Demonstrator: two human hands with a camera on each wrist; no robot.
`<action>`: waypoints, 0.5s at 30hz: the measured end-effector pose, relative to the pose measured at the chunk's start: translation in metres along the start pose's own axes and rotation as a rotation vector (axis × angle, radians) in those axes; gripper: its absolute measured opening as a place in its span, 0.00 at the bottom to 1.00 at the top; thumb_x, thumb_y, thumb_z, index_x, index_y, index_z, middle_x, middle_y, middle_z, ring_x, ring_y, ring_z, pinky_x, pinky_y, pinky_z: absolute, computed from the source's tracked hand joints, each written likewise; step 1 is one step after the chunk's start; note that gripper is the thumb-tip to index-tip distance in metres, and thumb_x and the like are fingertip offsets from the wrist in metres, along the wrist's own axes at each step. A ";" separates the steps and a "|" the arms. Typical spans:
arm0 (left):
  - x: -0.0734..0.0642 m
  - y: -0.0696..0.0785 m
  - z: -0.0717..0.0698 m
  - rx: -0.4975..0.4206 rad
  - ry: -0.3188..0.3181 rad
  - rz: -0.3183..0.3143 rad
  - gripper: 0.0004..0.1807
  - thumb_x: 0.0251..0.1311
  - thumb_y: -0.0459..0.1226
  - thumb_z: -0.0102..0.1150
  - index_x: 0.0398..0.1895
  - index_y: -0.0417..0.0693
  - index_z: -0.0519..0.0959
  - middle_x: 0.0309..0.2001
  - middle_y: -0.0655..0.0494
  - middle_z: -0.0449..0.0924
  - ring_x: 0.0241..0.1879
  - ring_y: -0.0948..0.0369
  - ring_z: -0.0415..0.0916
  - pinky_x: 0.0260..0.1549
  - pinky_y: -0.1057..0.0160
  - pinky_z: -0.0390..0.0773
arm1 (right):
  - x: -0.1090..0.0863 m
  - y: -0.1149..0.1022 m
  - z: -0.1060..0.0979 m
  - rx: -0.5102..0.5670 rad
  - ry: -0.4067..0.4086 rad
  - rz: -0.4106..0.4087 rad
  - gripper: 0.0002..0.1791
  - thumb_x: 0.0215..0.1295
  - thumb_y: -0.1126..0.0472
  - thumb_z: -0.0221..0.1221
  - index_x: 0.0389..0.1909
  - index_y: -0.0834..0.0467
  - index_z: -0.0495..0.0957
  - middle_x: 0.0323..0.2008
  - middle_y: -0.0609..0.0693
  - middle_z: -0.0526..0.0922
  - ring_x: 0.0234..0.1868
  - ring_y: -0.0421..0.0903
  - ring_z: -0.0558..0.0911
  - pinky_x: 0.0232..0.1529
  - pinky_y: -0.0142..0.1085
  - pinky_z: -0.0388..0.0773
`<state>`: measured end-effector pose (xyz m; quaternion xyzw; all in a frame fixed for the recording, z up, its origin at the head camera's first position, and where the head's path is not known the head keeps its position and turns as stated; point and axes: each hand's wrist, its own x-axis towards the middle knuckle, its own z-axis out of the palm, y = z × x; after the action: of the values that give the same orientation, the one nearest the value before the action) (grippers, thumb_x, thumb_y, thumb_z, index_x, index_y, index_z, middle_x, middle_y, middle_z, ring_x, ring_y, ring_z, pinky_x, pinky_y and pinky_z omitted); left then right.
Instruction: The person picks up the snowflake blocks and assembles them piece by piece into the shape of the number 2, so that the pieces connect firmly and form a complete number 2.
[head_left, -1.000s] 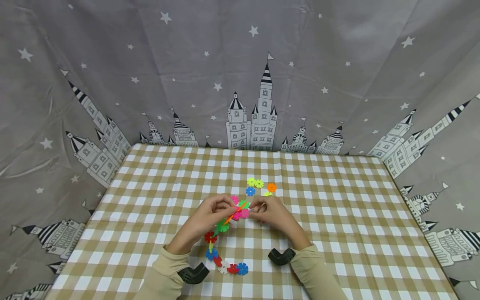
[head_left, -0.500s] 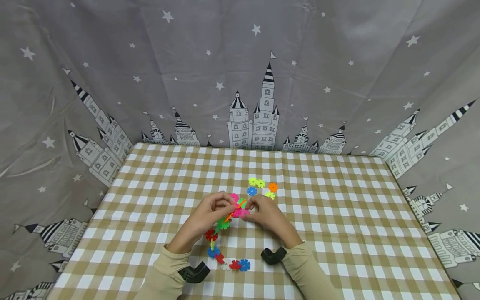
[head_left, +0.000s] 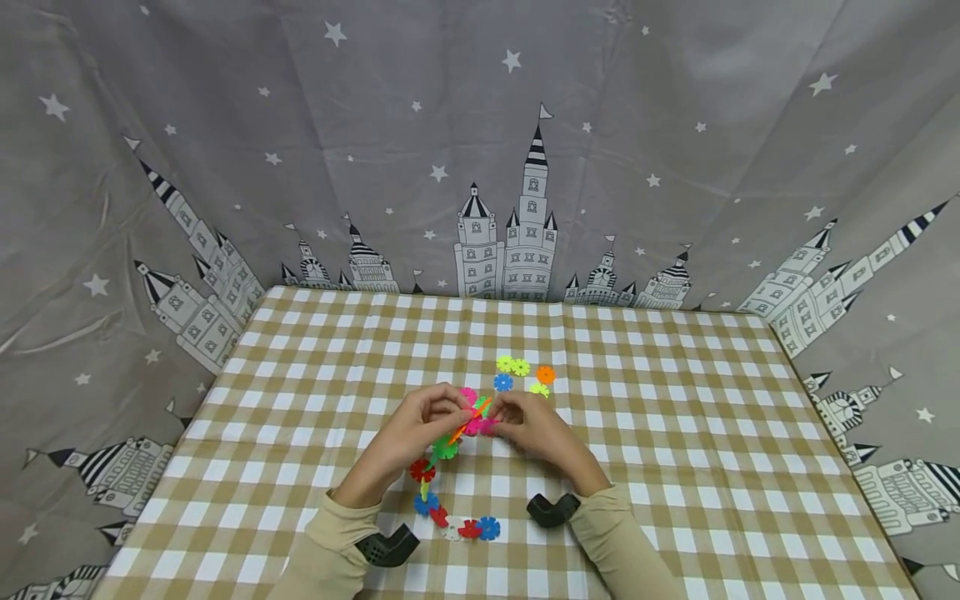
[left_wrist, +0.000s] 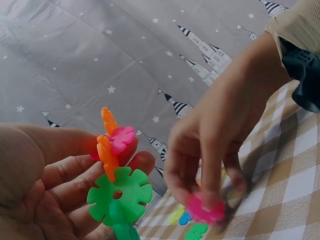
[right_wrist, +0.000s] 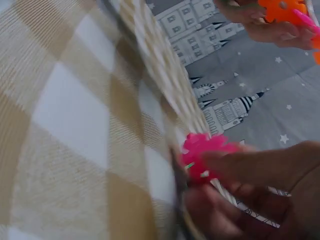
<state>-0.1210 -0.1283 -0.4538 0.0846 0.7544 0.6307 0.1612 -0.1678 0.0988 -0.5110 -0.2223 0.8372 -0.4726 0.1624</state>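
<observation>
My left hand [head_left: 417, 423] pinches the upper end of a chain of slotted flower-shaped plastic discs. In the left wrist view, that end has orange discs [left_wrist: 107, 156], a pink disc [left_wrist: 122, 140] and a green disc [left_wrist: 126, 194] slotted together. The rest of the chain curves down toward me through a red disc [head_left: 422, 470] and a white disc [head_left: 452, 528] to a blue disc [head_left: 489, 528]. My right hand [head_left: 542, 427], just right of the left one and low over the cloth, pinches a loose pink disc [right_wrist: 202, 152] between thumb and fingers.
Behind the hands lie loose discs: yellow-green ones [head_left: 521, 367], a blue one [head_left: 503, 382] and an orange one [head_left: 546, 375]. Another pink disc [head_left: 468, 395] lies near the left fingertips. A checked cloth [head_left: 675, 417] covers the table; a grey castle-print curtain [head_left: 360, 125] surrounds it.
My right hand moved left onto the pink discs, took one between its fingers, then shifted slightly right. My left hand stays nearly still with the chain.
</observation>
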 end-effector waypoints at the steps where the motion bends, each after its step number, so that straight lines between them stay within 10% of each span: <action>1: 0.000 0.000 0.000 0.000 0.000 -0.001 0.13 0.72 0.39 0.62 0.48 0.36 0.78 0.39 0.51 0.84 0.40 0.55 0.83 0.38 0.67 0.81 | -0.001 -0.001 -0.002 0.073 0.003 0.004 0.07 0.68 0.62 0.67 0.43 0.59 0.83 0.34 0.53 0.87 0.32 0.42 0.83 0.34 0.33 0.84; 7: 0.001 0.001 0.002 0.008 -0.013 0.002 0.13 0.72 0.40 0.62 0.48 0.37 0.79 0.40 0.47 0.87 0.41 0.49 0.85 0.38 0.66 0.81 | -0.012 -0.014 -0.022 0.501 0.154 -0.063 0.18 0.69 0.65 0.66 0.54 0.71 0.77 0.43 0.53 0.87 0.37 0.47 0.90 0.32 0.45 0.89; 15: 0.002 0.000 0.003 0.005 -0.005 -0.001 0.14 0.72 0.40 0.62 0.47 0.36 0.79 0.40 0.47 0.88 0.39 0.56 0.85 0.38 0.68 0.83 | -0.023 -0.029 -0.037 0.499 0.265 -0.176 0.13 0.66 0.68 0.67 0.49 0.69 0.83 0.41 0.52 0.90 0.35 0.40 0.89 0.30 0.38 0.87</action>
<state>-0.1216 -0.1253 -0.4542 0.0862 0.7554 0.6286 0.1634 -0.1597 0.1242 -0.4660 -0.1835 0.6865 -0.7011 0.0596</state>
